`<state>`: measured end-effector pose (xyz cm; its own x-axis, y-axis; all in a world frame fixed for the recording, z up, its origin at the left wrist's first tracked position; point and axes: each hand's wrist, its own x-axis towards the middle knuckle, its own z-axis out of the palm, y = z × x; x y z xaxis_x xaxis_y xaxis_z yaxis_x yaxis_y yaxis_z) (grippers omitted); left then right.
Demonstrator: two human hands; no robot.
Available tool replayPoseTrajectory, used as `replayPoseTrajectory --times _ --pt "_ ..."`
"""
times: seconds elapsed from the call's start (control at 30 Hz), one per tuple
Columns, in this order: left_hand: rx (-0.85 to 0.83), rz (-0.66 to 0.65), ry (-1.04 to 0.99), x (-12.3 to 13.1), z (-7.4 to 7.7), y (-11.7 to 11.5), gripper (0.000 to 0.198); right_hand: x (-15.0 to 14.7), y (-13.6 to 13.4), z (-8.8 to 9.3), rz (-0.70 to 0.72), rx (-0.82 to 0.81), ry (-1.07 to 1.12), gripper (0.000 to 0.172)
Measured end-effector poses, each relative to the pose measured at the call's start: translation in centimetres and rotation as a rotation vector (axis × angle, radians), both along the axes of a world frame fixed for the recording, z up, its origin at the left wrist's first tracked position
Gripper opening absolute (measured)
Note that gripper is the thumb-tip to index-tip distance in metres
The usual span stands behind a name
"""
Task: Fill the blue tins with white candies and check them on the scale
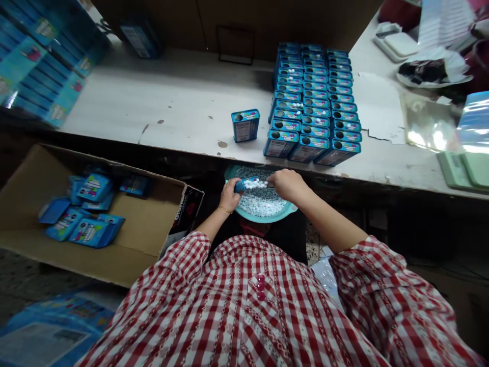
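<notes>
My left hand [228, 195] is closed around a small blue candy box [239, 186], held tilted over the basin with white candies heaped at its opening. My right hand [287, 184] is closed on a small scoop [270, 183], mostly hidden by the fingers, its load of white candies meeting the box's mouth. Beneath both hands is a turquoise basin [263, 219] on my lap, filled with small white candies [263, 203]. One blue box [245, 125] stands upright alone on the table just beyond.
Rows of blue boxes [310, 141] with round holes on top stand on the white table [183, 112], some with white candies on them. At left, a cardboard carton [148, 224] holds several blue boxes. Stacked blue packs [38, 61] fill the far left. A green scale [464, 169] sits right.
</notes>
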<state>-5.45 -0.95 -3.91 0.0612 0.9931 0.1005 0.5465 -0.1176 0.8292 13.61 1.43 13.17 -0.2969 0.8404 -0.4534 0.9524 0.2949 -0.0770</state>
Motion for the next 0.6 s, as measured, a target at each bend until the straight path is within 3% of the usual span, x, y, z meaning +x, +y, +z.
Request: replayPoseTrajectory --times 0.2,0.43,0.6 --pt "-0.021 -0.008 -0.002 -0.2 -0.3 0.0 0.035 -1.2 -0.4 1.8 0.096 0.034 -0.090 0.035" --pt "0.005 -0.096 -0.038 0.2 -0.6 0.1 0.035 -1.3 -1.3 1.8 0.088 0.014 -0.101 0.033" --pt "-0.028 -0.013 -0.103 -0.2 -0.7 0.4 0.037 0.3 -1.9 2.3 0.043 0.077 -0.067 0.033"
